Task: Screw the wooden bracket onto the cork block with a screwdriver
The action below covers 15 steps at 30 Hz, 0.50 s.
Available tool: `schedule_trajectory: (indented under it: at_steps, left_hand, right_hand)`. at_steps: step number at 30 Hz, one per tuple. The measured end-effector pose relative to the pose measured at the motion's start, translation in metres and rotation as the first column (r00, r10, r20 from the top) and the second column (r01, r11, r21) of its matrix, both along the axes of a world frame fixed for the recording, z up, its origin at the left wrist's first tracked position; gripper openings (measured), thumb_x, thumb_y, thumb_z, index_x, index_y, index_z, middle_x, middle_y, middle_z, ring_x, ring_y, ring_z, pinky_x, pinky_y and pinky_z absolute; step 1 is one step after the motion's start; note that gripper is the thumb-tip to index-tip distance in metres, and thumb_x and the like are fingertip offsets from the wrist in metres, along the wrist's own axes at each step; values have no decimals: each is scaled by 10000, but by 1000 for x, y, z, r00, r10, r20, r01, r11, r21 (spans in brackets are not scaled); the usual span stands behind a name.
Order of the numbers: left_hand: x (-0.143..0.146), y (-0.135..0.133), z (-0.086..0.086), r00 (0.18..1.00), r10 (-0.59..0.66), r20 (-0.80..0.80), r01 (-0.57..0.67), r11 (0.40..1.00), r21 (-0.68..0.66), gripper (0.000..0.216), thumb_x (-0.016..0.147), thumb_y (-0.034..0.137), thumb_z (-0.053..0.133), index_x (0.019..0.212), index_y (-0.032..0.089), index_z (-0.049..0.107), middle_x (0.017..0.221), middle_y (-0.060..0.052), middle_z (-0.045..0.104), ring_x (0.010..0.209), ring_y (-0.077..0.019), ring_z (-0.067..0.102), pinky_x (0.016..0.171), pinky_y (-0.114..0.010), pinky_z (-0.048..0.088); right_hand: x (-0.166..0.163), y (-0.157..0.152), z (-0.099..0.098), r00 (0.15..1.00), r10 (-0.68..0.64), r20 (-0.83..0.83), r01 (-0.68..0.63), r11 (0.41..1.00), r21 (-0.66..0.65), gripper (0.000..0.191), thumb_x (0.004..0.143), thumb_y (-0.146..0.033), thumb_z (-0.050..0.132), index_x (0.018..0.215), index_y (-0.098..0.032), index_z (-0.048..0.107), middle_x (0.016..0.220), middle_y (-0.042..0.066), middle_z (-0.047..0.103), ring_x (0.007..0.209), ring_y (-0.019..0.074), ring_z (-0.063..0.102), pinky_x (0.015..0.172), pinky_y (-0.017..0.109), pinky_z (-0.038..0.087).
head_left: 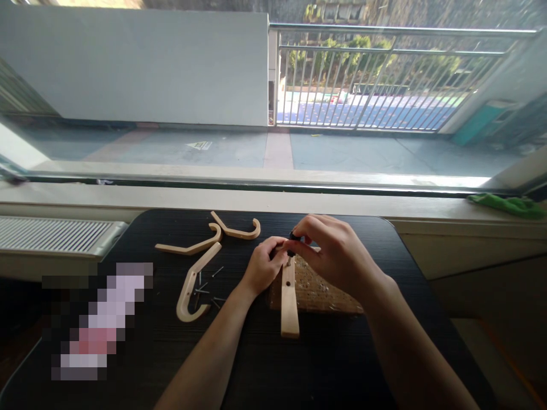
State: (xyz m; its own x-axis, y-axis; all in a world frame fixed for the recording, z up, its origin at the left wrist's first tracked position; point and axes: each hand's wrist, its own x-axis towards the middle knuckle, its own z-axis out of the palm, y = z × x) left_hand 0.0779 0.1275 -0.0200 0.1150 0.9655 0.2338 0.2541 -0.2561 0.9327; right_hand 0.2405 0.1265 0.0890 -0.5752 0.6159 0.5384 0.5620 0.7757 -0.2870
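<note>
My left hand [265, 265] is closed around the far part of a pale wooden hook [290, 310], which lies over a worn, pitted wooden block [322, 290]. A dark hole shows in the hook's flat face; its far end is hidden by my hands. Above that face, my right hand [331, 239] pinches a small black-handled tool [294, 236], upright, its lower end at the wood. The tool's exact kind is unclear. To the left lie three more wooden hooks, the nearest hook [185, 296] with holes in it. Several loose metal screws [201, 288] are scattered beside it.
Everything rests on a black table [141, 347] against a white window sill [222, 196]. A pixelated patch covers something at the table's left. Beyond the left edge is a white radiator [60, 236]. A green cloth [506, 205] lies on the sill at right.
</note>
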Motion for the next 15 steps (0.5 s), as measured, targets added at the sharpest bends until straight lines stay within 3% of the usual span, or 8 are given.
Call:
schedule_trajectory:
  at_steps: [15]
  left_hand:
    - [0, 0, -2, 1000, 4, 0, -4, 1000, 6, 196, 853, 264, 553, 901, 138, 695, 837, -59, 713, 783, -183, 633, 728, -266, 490]
  right_hand:
    - [-3, 2, -5, 1000, -12, -21, 13, 999, 32, 179, 920, -218, 618, 802, -184, 487, 700, -15, 502, 605, 116, 434, 561, 253, 331]
